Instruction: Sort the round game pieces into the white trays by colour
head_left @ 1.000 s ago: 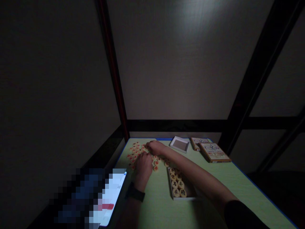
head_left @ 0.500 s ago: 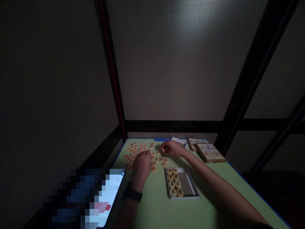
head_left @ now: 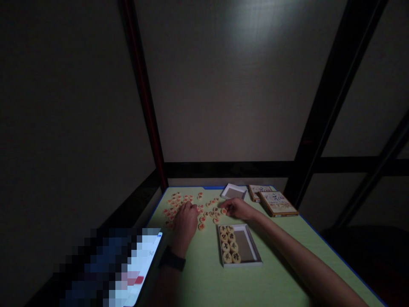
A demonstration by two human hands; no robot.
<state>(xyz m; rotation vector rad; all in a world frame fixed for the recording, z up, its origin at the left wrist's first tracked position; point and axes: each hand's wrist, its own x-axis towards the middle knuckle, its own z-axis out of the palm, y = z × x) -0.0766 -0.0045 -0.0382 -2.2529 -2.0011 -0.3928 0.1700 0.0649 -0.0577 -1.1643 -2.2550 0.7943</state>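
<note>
Dim light covers a green table (head_left: pixel 204 277). Left hand (head_left: pixel 186 221) curls over scattered discs (head_left: pixel 201 226), right hand (head_left: pixel 239 209) at a red-marked disc (head_left: pixel 223 211); whether either pinches, I can't tell. Nearside of the right sits a part-filled box (head_left: pixel 243 265).

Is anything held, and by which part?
The right hand has a round piece at its fingertips; I can't tell whether it, or anything under the left hand, is gripped.
</note>
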